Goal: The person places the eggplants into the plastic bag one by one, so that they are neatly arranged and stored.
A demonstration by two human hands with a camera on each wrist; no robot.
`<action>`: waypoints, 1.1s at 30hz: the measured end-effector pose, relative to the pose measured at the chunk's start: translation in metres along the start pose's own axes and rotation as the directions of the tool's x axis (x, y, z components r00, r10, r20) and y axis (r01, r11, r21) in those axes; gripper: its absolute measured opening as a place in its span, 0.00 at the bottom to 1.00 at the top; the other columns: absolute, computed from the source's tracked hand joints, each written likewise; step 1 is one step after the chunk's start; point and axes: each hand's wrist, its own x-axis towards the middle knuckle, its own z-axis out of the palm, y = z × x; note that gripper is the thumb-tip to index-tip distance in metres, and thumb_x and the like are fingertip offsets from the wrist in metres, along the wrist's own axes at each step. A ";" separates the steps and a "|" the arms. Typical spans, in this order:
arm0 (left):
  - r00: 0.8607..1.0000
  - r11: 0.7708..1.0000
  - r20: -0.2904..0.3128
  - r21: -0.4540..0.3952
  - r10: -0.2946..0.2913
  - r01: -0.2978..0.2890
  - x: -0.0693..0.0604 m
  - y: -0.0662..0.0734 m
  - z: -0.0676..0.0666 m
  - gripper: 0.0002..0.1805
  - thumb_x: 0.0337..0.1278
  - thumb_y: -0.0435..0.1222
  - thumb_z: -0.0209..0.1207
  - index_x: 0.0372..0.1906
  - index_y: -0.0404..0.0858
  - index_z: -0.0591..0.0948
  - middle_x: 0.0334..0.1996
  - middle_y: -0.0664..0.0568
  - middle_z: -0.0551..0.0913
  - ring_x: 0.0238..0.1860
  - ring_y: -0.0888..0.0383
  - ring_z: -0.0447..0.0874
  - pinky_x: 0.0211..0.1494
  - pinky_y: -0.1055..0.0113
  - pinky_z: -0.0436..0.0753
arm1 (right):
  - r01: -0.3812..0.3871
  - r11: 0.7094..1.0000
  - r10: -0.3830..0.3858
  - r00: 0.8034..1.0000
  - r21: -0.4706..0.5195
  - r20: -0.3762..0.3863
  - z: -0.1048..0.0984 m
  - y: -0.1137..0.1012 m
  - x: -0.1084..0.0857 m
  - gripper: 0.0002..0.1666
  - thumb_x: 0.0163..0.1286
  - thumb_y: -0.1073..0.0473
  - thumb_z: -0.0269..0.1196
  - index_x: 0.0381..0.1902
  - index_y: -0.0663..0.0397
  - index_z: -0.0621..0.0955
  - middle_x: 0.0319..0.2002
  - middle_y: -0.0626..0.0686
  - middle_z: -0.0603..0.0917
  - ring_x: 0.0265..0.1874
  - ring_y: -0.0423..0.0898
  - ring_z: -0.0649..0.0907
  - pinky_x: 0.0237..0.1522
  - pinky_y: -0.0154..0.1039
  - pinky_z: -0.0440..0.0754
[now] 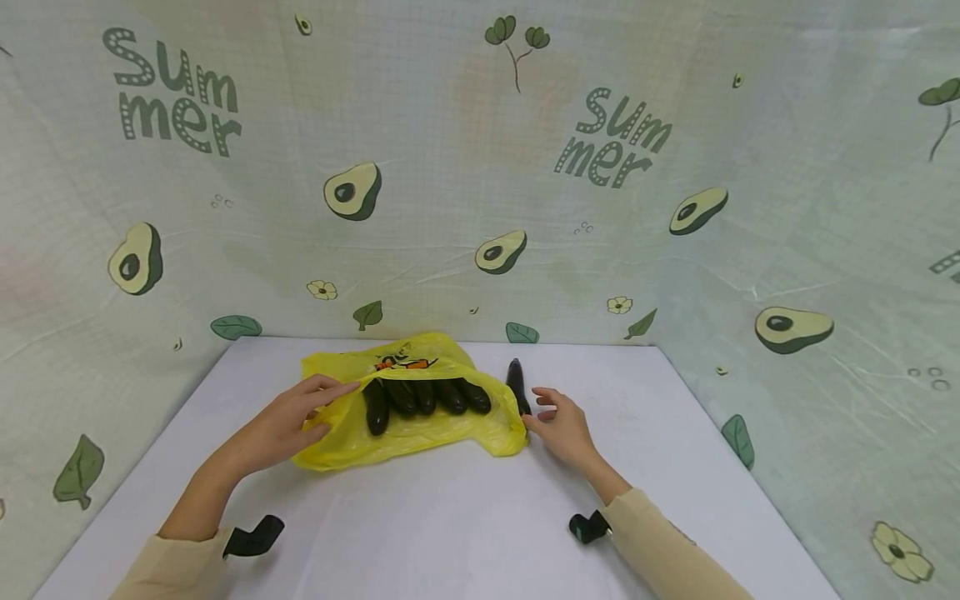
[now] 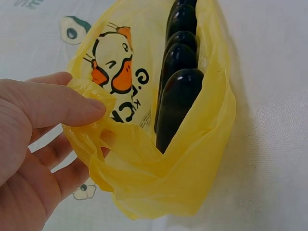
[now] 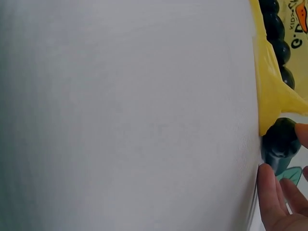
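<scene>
A yellow plastic bag (image 1: 360,454) lies on the table with its mouth spread, showing several dark eggplants (image 1: 426,397) side by side inside. My left hand (image 1: 288,421) pinches the left end of the bag's rim between thumb and fingers, seen closely in the left wrist view, where an eggplant (image 2: 180,106) stands out nearest. Outside the bag, just off its right end, lies a single eggplant (image 1: 516,383). Beside it is my right hand (image 1: 566,429), thumb at its near end and fingers apart on its right. Whether the thumb touches that eggplant (image 3: 279,144) I cannot tell.
The white table (image 1: 420,533) reaches back to a hanging cloth (image 1: 420,108) printed with avocados and leaves, which also encloses both sides. Black wrist-worn devices stick out at the left cuff (image 1: 176,567) and the right cuff (image 1: 645,533).
</scene>
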 end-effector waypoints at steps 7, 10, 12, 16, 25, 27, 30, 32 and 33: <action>1.000 1.000 0.001 0.011 -0.004 0.004 0.001 -0.001 0.001 0.41 0.58 0.21 0.71 0.77 0.40 0.75 0.60 0.48 0.79 0.41 0.61 0.74 0.39 0.68 0.79 | 0.031 1.000 -0.031 1.000 0.003 0.004 -0.005 0.002 0.000 0.30 0.68 0.63 0.73 0.68 0.56 0.82 0.57 0.64 0.85 0.48 0.58 0.89 0.49 0.51 0.89; 1.000 1.000 0.004 0.011 -0.005 0.005 0.001 -0.001 0.001 0.41 0.58 0.21 0.70 0.77 0.40 0.75 0.60 0.48 0.79 0.41 0.62 0.75 0.39 0.68 0.80 | 0.051 0.998 -0.051 0.999 -0.020 0.019 -0.006 0.002 0.001 0.27 0.69 0.65 0.71 0.66 0.54 0.83 0.57 0.64 0.85 0.47 0.58 0.89 0.47 0.49 0.89; 1.000 1.000 0.005 0.010 -0.001 0.001 0.001 -0.001 0.001 0.41 0.58 0.21 0.70 0.77 0.40 0.74 0.61 0.47 0.79 0.41 0.62 0.74 0.39 0.68 0.79 | 0.058 0.998 -0.056 0.998 -0.038 0.034 -0.005 0.003 0.002 0.27 0.70 0.67 0.70 0.66 0.52 0.84 0.58 0.64 0.84 0.47 0.56 0.89 0.45 0.47 0.89; 1.000 1.000 0.002 0.011 0.004 -0.004 0.001 0.000 0.001 0.41 0.57 0.21 0.71 0.77 0.40 0.75 0.61 0.48 0.79 0.41 0.62 0.74 0.39 0.68 0.79 | 0.058 0.997 -0.055 0.997 -0.058 0.060 -0.004 0.002 0.003 0.26 0.72 0.67 0.68 0.66 0.49 0.85 0.60 0.63 0.83 0.48 0.55 0.88 0.44 0.44 0.89; 1.000 1.000 0.014 -0.004 -0.002 0.002 0.000 0.001 -0.001 0.40 0.59 0.22 0.71 0.77 0.41 0.74 0.62 0.48 0.79 0.43 0.62 0.75 0.39 0.67 0.79 | 0.082 0.994 -0.078 0.995 -0.067 0.060 0.000 -0.003 0.005 0.24 0.71 0.62 0.73 0.63 0.50 0.86 0.58 0.60 0.84 0.45 0.51 0.88 0.46 0.45 0.88; 1.000 1.000 0.012 0.000 -0.005 0.005 0.000 0.001 0.000 0.41 0.58 0.22 0.71 0.77 0.41 0.74 0.61 0.48 0.79 0.42 0.62 0.75 0.39 0.68 0.79 | 0.084 0.994 -0.081 0.995 -0.068 0.050 0.001 -0.004 0.006 0.23 0.70 0.62 0.73 0.62 0.51 0.86 0.58 0.60 0.85 0.45 0.52 0.88 0.47 0.46 0.88; 1.000 1.000 0.011 0.008 -0.005 0.005 0.001 0.000 0.001 0.41 0.58 0.21 0.71 0.77 0.40 0.74 0.61 0.48 0.79 0.42 0.61 0.75 0.39 0.68 0.80 | 0.086 0.995 -0.083 0.996 -0.058 0.040 0.001 -0.004 0.008 0.22 0.70 0.63 0.74 0.61 0.53 0.86 0.57 0.61 0.85 0.45 0.54 0.88 0.47 0.47 0.89; 1.000 1.000 0.012 0.014 -0.008 0.008 0.001 -0.001 0.002 0.41 0.58 0.21 0.71 0.78 0.40 0.74 0.61 0.48 0.79 0.42 0.61 0.75 0.40 0.68 0.80 | 0.081 0.995 -0.080 0.996 -0.055 0.033 0.001 -0.004 0.010 0.22 0.69 0.64 0.73 0.60 0.53 0.86 0.57 0.61 0.85 0.44 0.54 0.88 0.47 0.47 0.89; 1.000 1.000 0.015 0.018 -0.011 0.011 0.002 -0.001 0.002 0.41 0.58 0.21 0.71 0.78 0.41 0.74 0.61 0.48 0.79 0.42 0.61 0.74 0.40 0.68 0.80 | 0.077 0.996 -0.075 0.997 -0.053 0.032 0.001 -0.004 0.011 0.22 0.69 0.64 0.73 0.60 0.53 0.86 0.57 0.61 0.85 0.44 0.54 0.88 0.47 0.47 0.89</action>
